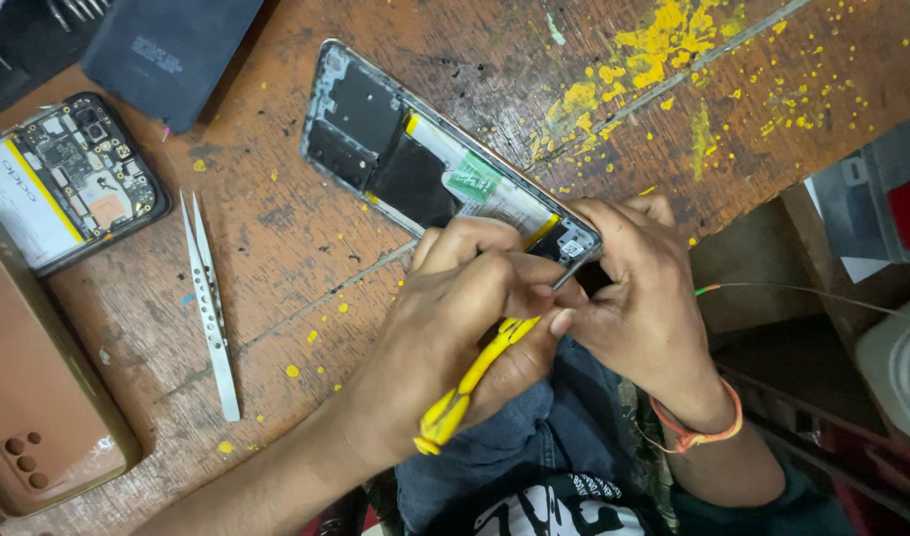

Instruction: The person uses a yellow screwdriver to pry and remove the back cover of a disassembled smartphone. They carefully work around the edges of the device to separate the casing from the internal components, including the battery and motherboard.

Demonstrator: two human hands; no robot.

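Scarred brown wooden workbench (306, 288), spattered with yellow paint flecks, grain rough and cracked, running out of frame on three sides. Rounded tan phone back cover (38, 397) with a cluster of small camera holes, cut off at the left and bottom edge. Opened grey-framed smartphone (425, 164) lying diagonally mid-bench, back removed, dark shielding plates and a pale battery with a green label exposed; lower end hidden under both hands. Dark slate rectangular cover (167, 50) at top, matte, cropped by the upper edge. Second opened black phone (63, 184) at left, circuit board bare, white battery half out of frame. Left hand (455, 328) closed around a yellow-handled tool (475, 382), thumb and fingers pinching the grip; metal tip barely visible at the phone's bottom corner, type of tool hard to make out. Right hand (643, 298) curled, fingers pressed against the phone's lower end, steadying it; orange thread bracelet (698, 427) at the wrist. Slim silver steel tweezers (211, 308), perforated shank, lying loose well left of the hands. Thin wire with an orange-green tip (713, 290) just right of the right hand, far end blurred.
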